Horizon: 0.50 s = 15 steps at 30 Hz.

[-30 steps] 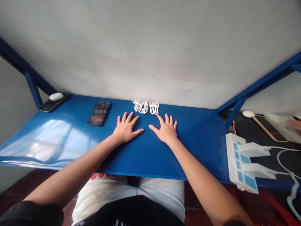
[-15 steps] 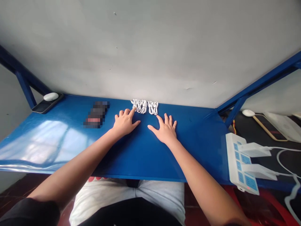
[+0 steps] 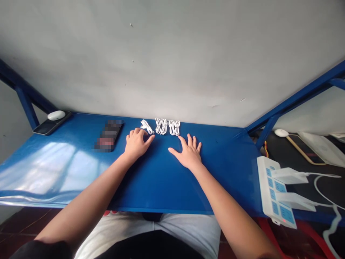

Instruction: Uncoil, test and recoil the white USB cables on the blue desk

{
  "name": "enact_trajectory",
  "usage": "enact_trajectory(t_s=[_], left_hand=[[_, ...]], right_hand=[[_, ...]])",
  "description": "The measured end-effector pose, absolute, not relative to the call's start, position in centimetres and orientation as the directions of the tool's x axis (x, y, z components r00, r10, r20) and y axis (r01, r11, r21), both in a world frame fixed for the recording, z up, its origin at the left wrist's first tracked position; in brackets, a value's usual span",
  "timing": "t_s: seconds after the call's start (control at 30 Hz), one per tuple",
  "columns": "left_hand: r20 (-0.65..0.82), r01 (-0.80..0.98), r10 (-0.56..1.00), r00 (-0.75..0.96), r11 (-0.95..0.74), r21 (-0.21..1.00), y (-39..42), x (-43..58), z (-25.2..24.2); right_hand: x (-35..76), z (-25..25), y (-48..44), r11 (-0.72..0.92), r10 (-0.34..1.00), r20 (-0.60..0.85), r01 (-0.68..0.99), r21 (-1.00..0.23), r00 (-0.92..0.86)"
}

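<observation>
A bundled white cable point(image 3: 147, 126) lies tilted on the blue tabletop point(image 3: 161, 180), apart from the others. My left hand point(image 3: 136, 144) is at its near end, fingers curled, with the bundle's lower end between index finger and thumb. To the right, several more white cable bundles point(image 3: 161, 126) stand side by side in a row near the wall. My right hand point(image 3: 189, 151) rests open on the tabletop, fingers spread and holding nothing. Its index fingertip is just below the rightmost bundle point(image 3: 174, 128).
Left of my left hand lies a dark, blurred-out phone-like object point(image 3: 109, 136). A white mouse point(image 3: 56, 115) sits on a dark flat device point(image 3: 50, 124) in the far left corner. At the right edge is a white power strip point(image 3: 275, 194) with plugged-in chargers point(image 3: 289, 175). Blue frame bars point(image 3: 296, 97) flank both sides.
The leftmost cable bundle has shifted left, away from the row, and turned to a slant with my left hand. My right hand stays spread in nearly the same place.
</observation>
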<state>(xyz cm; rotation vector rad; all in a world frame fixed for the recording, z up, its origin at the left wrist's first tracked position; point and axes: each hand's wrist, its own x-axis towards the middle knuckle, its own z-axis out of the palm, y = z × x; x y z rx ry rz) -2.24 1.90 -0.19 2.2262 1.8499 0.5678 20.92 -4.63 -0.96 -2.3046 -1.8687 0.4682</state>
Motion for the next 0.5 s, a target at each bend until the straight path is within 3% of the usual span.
enact_trajectory(t_s=[0.1, 0.3, 0.5], left_hand=[[0.246, 0.888, 0.965, 0.091, -0.191, 0.418, 2.5, -2.0, -0.1], [0.243, 0.894, 0.948, 0.207, -0.285, 0.347, 2.8, -1.3, -0.2], [0.232, 0.825, 0.963, 0.136, -0.24, 0.512, 3.5, -3.0, -0.5]], right_hand=[[21.0, -1.0, -4.6, -0.217, 0.972, -0.151, 0.929, -0.3, 0.178], [21.0, -1.0, -4.6, -0.216, 0.972, -0.154, 0.929, -0.3, 0.177], [21.3, -1.1, -4.5, -0.213, 0.973, -0.155, 0.919, -0.333, 0.17]])
